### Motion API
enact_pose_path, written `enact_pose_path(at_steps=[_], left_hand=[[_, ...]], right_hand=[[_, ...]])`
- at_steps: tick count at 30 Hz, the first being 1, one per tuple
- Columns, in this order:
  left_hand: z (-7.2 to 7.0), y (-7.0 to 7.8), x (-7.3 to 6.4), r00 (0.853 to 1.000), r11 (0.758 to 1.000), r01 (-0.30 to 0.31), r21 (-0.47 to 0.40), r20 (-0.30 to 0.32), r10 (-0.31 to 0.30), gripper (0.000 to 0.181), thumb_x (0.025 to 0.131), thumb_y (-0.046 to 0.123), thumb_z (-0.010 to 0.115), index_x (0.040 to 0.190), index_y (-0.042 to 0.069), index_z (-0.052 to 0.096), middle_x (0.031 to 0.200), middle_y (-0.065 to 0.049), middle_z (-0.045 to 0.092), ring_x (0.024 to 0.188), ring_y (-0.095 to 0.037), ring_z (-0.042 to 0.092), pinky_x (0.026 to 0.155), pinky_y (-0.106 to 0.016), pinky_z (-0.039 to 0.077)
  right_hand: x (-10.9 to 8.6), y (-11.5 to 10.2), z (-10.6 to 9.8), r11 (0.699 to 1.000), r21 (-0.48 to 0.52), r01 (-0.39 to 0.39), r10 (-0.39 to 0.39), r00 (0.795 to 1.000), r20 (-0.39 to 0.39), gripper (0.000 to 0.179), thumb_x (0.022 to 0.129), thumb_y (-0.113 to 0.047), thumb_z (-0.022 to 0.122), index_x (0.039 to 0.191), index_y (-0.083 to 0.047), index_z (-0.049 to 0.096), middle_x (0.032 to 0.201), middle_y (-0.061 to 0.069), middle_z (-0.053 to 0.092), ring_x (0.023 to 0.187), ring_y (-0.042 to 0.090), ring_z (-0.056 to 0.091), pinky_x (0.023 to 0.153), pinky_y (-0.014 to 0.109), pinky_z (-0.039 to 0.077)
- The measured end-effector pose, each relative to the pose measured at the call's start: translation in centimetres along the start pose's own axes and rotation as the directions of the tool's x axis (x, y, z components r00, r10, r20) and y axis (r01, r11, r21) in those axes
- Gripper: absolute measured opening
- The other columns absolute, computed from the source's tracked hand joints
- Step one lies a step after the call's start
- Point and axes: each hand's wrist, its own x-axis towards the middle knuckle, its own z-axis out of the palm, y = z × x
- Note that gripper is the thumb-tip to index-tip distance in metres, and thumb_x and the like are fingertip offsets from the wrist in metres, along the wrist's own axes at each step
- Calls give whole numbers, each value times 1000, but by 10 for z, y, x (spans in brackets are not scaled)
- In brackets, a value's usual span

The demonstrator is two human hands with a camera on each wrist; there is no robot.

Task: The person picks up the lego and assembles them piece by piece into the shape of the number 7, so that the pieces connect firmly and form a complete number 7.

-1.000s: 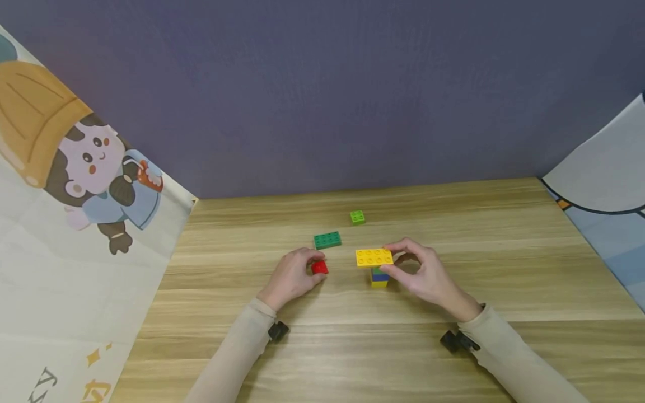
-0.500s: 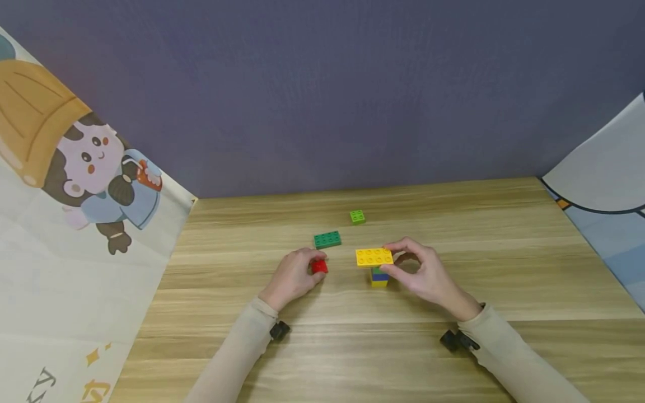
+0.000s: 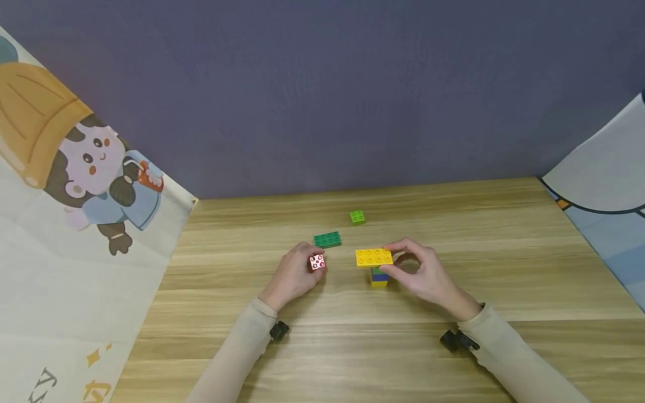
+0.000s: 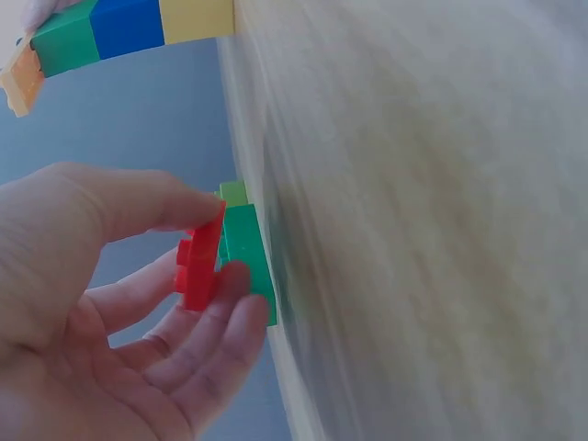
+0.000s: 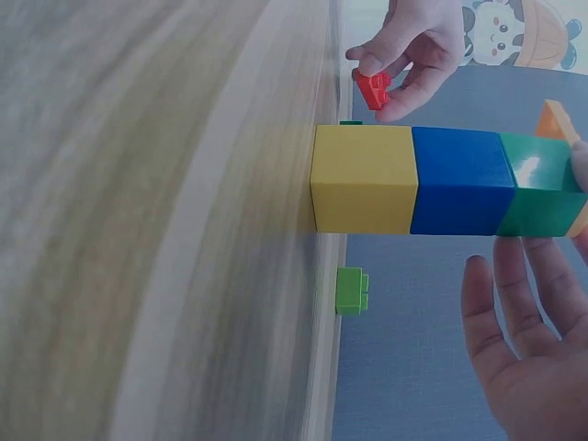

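Note:
Thumb and fingers of my left hand (image 3: 292, 277) pinch a small red toy brick (image 3: 317, 262) by its sides. In the left wrist view the brick stands clear of the wooden surface, slightly tilted. My right hand (image 3: 427, 275) grips the right end of a thin yellow eight-stud brick (image 3: 374, 257) on top of a short tower. Below it the right wrist view shows a green block (image 5: 544, 200), a blue block (image 5: 462, 182) and a yellow block (image 5: 363, 180) at the base. The thin brick reaches out past the tower on the left.
A dark green eight-stud brick (image 3: 327, 240) lies just beyond my left fingertips. Farther back is a light green four-stud brick (image 3: 357, 217). The wooden table (image 3: 322, 352) ends at a dark blue-grey panel (image 3: 353, 101) behind.
My left hand has lifted the red brick slightly and shifted it a little left; its studded top now shines with glare. The right hand and the tower have stayed put.

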Motion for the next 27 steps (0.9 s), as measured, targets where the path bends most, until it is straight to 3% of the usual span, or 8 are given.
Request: enact_pose_path(at_steps=[3,9,15,20,27], left_hand=[[-1,0,-1,1000,999,7,-32,-1,-7,43,89,6,79,131,5,73,127,-14,71,98,-21,66,86,-36,57],[-3,0,-2,999,993,27,-113,35,-23,42,92,3,77,133,6,71,106,-8,77,81,-12,66,71,-26,57],[-4,1,-5,998,976,52,-210,50,-43,43,92,5,77,135,7,71,97,-4,76,81,-11,68,68,-25,57],[-5,2,-5,998,950,58,-307,38,-49,42,93,7,78,135,8,71,98,-3,76,87,-13,70,75,-27,59],[-9,5,-5,996,889,88,-450,49,-74,41,94,11,80,134,5,71,99,-7,78,86,-12,66,74,-23,55]], right_hand=[[0,0,0,1000,0,1,-1,1000,-1,36,84,7,85,116,-4,73,114,14,78,89,11,70,79,32,63],[0,-1,0,1000,-5,-3,3,1000,-2,36,84,7,85,117,-4,73,114,14,78,89,11,70,79,33,63],[0,-2,0,1000,-10,-15,16,1000,5,36,85,6,85,117,-5,73,115,14,78,90,11,70,79,33,64],[0,-3,0,1000,-8,-15,15,1000,1,36,85,6,84,118,-4,73,114,14,78,90,11,70,79,33,64],[0,-4,0,1000,-8,-11,11,1000,-3,36,84,7,85,117,-3,73,114,14,77,89,10,70,79,33,64]])
